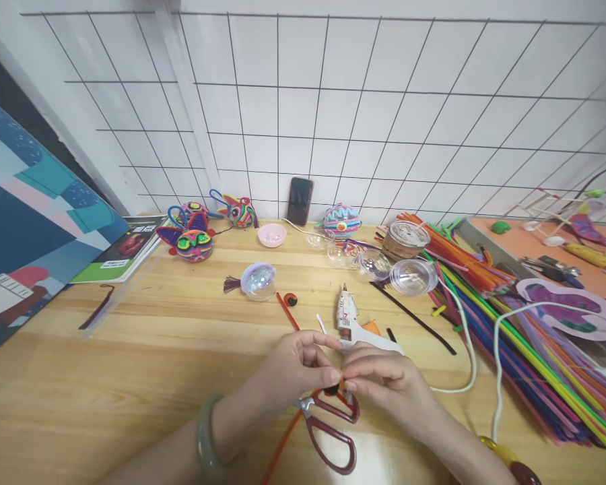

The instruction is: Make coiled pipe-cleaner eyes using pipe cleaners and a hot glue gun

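Observation:
Both hands meet above the red-handled scissors (pixel 328 431), fingertips pinched together. My left hand (pixel 303 367), with a pale green bangle (pixel 209 438) on its wrist, grips a small coil of black and orange pipe cleaner (pixel 332 389). The thumb and fingers of my right hand (pixel 384 377) close on the same coil's right side. Fingers cover much of the coil. An orange strand (pixel 283 444) runs down below the left hand; whether it joins the coil is hidden. A finished-looking black and orange coil (pixel 290 300) lies farther up the table.
A white glue gun (pixel 347 313) lies just beyond my hands, its cord (pixel 472 357) curving right. Pipe cleaner bundles (pixel 515 357) fill the right side. A clear ball with a purple tail (pixel 259 281), clear half shells (pixel 414 276) and a phone (pixel 300 201) are farther back.

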The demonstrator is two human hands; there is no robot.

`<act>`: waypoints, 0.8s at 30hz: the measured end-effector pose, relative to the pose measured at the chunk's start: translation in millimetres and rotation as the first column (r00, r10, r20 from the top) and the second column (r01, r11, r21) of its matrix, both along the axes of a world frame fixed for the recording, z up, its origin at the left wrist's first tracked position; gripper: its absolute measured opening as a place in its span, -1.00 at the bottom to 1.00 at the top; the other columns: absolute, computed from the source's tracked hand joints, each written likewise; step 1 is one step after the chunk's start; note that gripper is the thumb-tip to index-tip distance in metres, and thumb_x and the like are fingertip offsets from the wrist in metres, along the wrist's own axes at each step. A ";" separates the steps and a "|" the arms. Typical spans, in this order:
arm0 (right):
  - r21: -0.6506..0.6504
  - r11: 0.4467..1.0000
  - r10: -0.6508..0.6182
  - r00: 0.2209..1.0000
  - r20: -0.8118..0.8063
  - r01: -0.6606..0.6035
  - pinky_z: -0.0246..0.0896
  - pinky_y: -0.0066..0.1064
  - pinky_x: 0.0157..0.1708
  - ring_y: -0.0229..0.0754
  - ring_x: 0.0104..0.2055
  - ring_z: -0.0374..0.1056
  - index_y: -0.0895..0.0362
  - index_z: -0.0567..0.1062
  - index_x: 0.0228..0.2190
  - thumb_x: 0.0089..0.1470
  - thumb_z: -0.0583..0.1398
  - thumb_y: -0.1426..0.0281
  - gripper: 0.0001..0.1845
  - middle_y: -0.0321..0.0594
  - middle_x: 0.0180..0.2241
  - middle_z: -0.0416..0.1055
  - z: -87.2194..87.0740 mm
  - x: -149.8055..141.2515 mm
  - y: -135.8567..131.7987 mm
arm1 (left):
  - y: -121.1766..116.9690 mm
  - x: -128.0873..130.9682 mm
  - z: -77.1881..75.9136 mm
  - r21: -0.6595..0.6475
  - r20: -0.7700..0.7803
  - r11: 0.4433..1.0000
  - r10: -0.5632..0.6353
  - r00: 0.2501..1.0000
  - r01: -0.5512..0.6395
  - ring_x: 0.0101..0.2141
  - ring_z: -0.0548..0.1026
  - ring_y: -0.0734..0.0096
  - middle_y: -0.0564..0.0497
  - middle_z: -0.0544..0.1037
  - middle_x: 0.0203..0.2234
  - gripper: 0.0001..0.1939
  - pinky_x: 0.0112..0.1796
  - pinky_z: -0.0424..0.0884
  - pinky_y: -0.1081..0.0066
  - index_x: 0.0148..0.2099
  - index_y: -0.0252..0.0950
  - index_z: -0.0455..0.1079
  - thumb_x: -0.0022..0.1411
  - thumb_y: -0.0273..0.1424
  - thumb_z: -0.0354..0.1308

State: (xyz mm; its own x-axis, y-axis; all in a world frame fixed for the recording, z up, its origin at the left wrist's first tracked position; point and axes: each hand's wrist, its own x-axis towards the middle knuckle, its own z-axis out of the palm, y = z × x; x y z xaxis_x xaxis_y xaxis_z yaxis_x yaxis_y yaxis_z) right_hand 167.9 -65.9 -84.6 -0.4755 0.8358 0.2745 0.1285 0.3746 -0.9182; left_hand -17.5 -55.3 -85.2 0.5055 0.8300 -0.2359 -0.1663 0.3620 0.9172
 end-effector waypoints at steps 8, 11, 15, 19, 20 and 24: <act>0.070 0.997 -0.024 0.999 0.030 0.022 0.29 -0.32 -0.31 -0.21 -0.42 0.35 0.10 0.56 -0.43 -0.01 0.22 0.42 -0.92 -0.21 -0.51 0.47 1.0 -1.5 -1.1 | -0.9 1.4 2.1 0.015 -0.052 1.000 -0.008 0.999 0.009 -0.58 0.37 0.57 0.06 0.47 -0.61 -0.59 -0.50 0.26 0.52 -0.19 -0.40 0.35 -0.15 -0.42 0.31; 0.088 0.995 -0.041 0.998 0.039 0.037 0.30 -0.33 -0.32 -0.21 -0.42 0.36 0.10 0.55 -0.44 -0.01 0.22 0.40 -0.91 -0.21 -0.51 0.46 0.7 -1.7 -1.4 | 0.1 1.5 1.5 0.015 -0.052 1.000 -0.006 0.999 0.007 -0.58 0.37 0.58 0.07 0.46 -0.61 -0.60 -0.51 0.26 0.53 -0.19 -0.40 0.35 -0.15 -0.42 0.31; 0.088 0.996 -0.039 0.998 0.056 0.034 0.30 -0.33 -0.32 -0.20 -0.40 0.36 0.10 0.54 -0.43 -0.01 0.22 0.42 -0.92 -0.20 -0.50 0.46 0.2 -1.2 -1.7 | -0.1 1.0 1.2 0.011 -0.039 1.000 -0.002 0.999 0.002 -0.58 0.38 0.57 0.07 0.47 -0.61 -0.60 -0.51 0.26 0.53 -0.19 -0.39 0.36 -0.15 -0.41 0.31; 0.088 0.996 -0.036 0.998 0.049 0.032 0.29 -0.33 -0.30 -0.21 -0.40 0.36 0.10 0.54 -0.43 -0.01 0.22 0.45 -0.93 -0.21 -0.50 0.46 0.2 -1.1 -1.9 | -0.7 0.6 1.9 0.010 -0.040 1.000 0.001 0.999 -0.001 -0.58 0.38 0.57 0.06 0.47 -0.61 -0.60 -0.51 0.27 0.53 -0.20 -0.39 0.36 -0.14 -0.41 0.31; 0.088 0.996 -0.038 0.998 0.047 0.034 0.29 -0.33 -0.30 -0.21 -0.40 0.36 0.10 0.54 -0.43 -0.01 0.22 0.46 -0.93 -0.21 -0.50 0.46 0.3 -1.2 -2.0 | -0.8 0.6 1.8 0.012 -0.041 1.000 0.001 0.999 -0.001 -0.58 0.38 0.57 0.06 0.47 -0.61 -0.60 -0.50 0.27 0.53 -0.20 -0.40 0.36 -0.14 -0.41 0.31; 0.084 0.996 -0.041 0.998 0.045 0.038 0.29 -0.33 -0.31 -0.21 -0.40 0.36 0.11 0.55 -0.43 -0.02 0.22 0.47 -0.92 -0.21 -0.50 0.45 0.2 -1.7 -2.4 | -0.3 0.6 1.1 0.018 -0.042 1.000 -0.002 0.999 0.003 -0.58 0.39 0.58 0.06 0.47 -0.60 -0.59 -0.50 0.27 0.54 -0.18 -0.40 0.35 -0.14 -0.41 0.31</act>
State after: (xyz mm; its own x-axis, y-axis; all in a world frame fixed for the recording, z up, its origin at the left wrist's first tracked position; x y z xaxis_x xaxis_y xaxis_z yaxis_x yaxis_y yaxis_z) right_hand 166.2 -68.3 -84.3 -0.4565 0.8295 0.3218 0.1867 0.4430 -0.8769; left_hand -17.0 -55.6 -84.0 0.4972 0.8331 -0.2423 -0.1266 0.3459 0.9297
